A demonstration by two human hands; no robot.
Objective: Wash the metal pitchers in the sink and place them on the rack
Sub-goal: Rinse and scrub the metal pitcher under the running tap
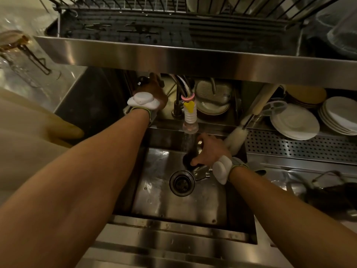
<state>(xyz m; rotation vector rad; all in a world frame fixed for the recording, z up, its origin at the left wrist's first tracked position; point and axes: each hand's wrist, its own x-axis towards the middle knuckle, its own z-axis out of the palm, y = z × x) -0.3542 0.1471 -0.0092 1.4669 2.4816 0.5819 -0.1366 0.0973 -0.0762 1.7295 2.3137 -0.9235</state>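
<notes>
A working kitchen's dishwashing corner, all in stainless steel: a deep steel sink (154, 190) with water running from the tap (190, 113), a perforated steel drainboard (289, 146) beside it, stacks of white plates (293, 122) at the back, and a steel shelf (173, 57) overhead carrying a wire rack (135, 6).

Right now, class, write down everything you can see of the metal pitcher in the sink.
The metal pitcher is shiny steel with a dark inside, tilted, mouth toward the left. The right hand grips it from above, hiding most of its body. It is held over the sink near the drain, under water running from the tap.
</notes>
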